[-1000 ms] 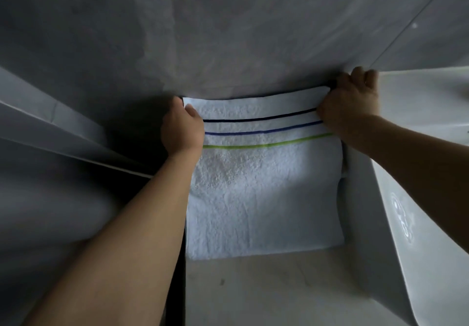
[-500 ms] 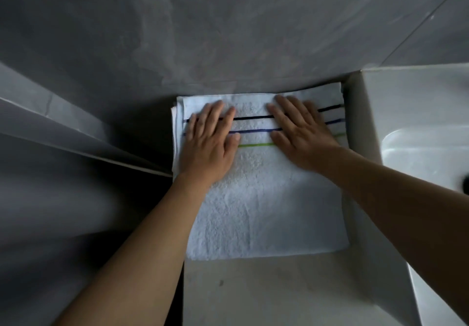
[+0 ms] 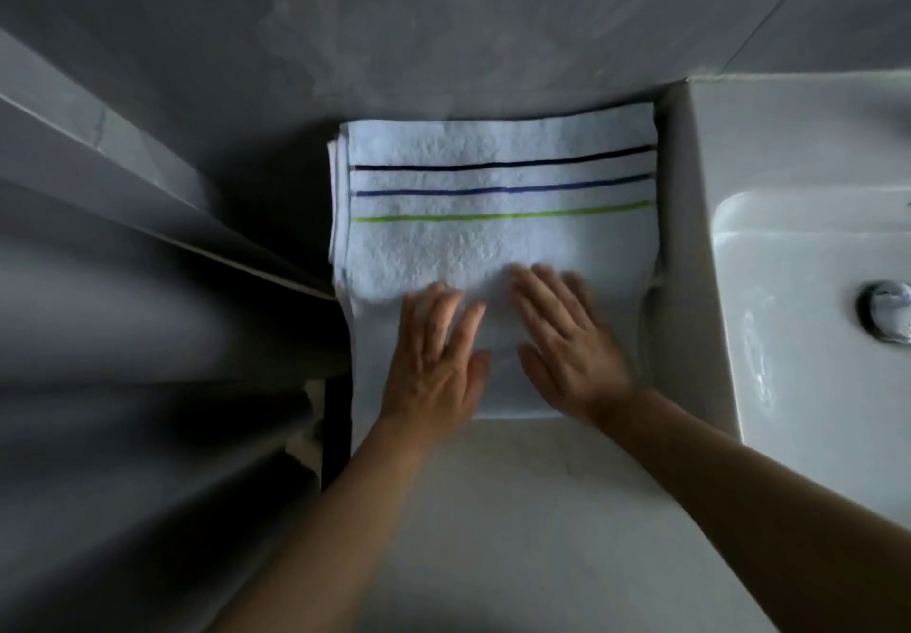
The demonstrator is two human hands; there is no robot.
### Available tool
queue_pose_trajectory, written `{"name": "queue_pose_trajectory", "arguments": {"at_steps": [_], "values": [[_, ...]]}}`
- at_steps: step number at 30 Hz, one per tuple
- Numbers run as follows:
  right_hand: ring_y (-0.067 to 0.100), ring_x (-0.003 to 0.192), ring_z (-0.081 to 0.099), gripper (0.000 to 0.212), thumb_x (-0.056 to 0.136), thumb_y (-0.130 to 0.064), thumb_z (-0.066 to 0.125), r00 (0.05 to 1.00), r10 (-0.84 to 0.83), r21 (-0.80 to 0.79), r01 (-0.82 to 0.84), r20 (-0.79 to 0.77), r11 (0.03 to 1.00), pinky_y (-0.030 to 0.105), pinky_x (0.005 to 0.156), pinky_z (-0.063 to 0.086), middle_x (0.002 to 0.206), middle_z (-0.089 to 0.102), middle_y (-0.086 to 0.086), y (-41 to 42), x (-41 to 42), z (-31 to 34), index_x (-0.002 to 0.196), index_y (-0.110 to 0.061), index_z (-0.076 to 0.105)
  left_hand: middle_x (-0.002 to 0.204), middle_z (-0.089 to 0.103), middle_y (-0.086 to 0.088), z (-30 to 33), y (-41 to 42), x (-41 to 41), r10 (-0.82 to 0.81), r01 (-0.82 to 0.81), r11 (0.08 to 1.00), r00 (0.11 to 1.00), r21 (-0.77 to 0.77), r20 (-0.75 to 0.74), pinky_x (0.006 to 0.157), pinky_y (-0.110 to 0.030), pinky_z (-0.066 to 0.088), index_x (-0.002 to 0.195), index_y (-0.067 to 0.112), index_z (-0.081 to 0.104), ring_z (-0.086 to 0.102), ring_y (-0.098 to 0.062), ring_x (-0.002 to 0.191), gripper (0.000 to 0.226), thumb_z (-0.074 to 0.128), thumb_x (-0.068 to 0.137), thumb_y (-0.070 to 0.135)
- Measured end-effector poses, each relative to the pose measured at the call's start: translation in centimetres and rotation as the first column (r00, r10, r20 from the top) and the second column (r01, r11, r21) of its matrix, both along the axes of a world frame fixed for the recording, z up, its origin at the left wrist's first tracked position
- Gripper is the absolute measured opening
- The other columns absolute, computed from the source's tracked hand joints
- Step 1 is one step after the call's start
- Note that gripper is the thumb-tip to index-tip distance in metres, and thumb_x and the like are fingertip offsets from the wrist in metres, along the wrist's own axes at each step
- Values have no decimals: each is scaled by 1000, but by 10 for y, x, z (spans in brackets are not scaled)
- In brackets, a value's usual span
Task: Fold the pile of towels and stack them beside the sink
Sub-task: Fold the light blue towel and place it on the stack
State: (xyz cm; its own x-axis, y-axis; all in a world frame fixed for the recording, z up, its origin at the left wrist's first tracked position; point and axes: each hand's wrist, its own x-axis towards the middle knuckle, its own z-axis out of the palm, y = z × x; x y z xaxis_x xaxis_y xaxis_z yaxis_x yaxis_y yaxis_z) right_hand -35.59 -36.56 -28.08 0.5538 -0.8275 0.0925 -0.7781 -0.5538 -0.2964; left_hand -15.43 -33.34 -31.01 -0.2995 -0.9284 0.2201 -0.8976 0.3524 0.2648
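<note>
1. Item: folded towel (image 3: 498, 243), white with three stripes, lying on the counter (image 3: 517, 509) against the wall, just beside the sink (image 3: 788, 257); further layers are showing at its left edge.
2. Step (judged): smoothing the top towel. Pressing evenly with flat palms and sweeping toward the near edge is keeping the edges aligned without dragging the layers askew.
3. Left hand (image 3: 434, 361): lying palm down on the near half, fingers spread, gripping nothing.
4. Right hand (image 3: 567, 341): lying likewise (slightly blurred), flat and unclenched, forearm reaching in from the lower right.
</note>
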Motion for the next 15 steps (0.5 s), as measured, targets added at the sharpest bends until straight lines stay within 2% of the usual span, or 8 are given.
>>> {"name": "queue_pose_trajectory", "arguments": {"at_steps": [2, 5, 8, 10, 13, 15], "values": [[29, 147, 20, 60, 96, -34, 36, 991, 29, 114, -14, -130, 993, 49, 118, 18, 159, 23, 11, 20, -12, -15, 149, -6, 35, 149, 43, -21, -9, 19, -2, 9, -14, 995, 999, 101, 52, 114, -62, 26, 144, 3, 49, 34, -40, 143, 57, 59, 92, 26], [27, 148, 19, 64, 95, -44, 26, 948, -20, 245, 103, -319, 964, 46, 119, 14, 161, 16, 3, 28, -27, -23, 153, -16, 26, 157, 35, -14, -13, 32, 7, 1, -32, 976, 990, 214, 142, 116, -59, 24, 149, 7, 41, 27, -35, 148, 59, 46, 98, 35], [23, 150, 9, 64, 98, -47, 29, 906, -30, 281, 163, -423, 946, 44, 119, 8, 163, 3, -1, 28, -39, -20, 155, -22, 13, 160, 31, -8, -12, 36, 26, 20, -88, 955, 972, 283, 234, 119, -56, 21, 152, 10, 37, 25, -29, 150, 63, 35, 98, 43], [25, 150, 7, 66, 96, -37, 33, 888, -66, 272, 209, -454, 939, 44, 118, 8, 163, 2, 2, 30, -39, -12, 156, -18, 12, 161, 30, -9, -7, 39, 40, 82, -162, 940, 962, 301, 261, 119, -55, 21, 152, 9, 36, 25, -29, 149, 66, 31, 98, 45], [30, 149, 4, 72, 91, -29, 34, 839, -59, 254, 230, -541, 939, 47, 119, 0, 163, 1, 9, 33, -27, 2, 155, -11, 8, 154, 39, -17, 5, 39, 50, 120, -194, 927, 964, 320, 239, 117, -58, 25, 149, 4, 41, 37, -36, 143, 71, 37, 91, 45], [30, 146, 11, 77, 89, -35, 41, 826, -1, 288, 197, -563, 937, 46, 118, 7, 160, 7, 11, 38, -17, 6, 154, -12, 6, 148, 44, -17, 12, 39, 49, 7, -93, 934, 970, 346, 242, 115, -55, 30, 147, 6, 43, 44, -38, 135, 77, 46, 82, 46]]}}
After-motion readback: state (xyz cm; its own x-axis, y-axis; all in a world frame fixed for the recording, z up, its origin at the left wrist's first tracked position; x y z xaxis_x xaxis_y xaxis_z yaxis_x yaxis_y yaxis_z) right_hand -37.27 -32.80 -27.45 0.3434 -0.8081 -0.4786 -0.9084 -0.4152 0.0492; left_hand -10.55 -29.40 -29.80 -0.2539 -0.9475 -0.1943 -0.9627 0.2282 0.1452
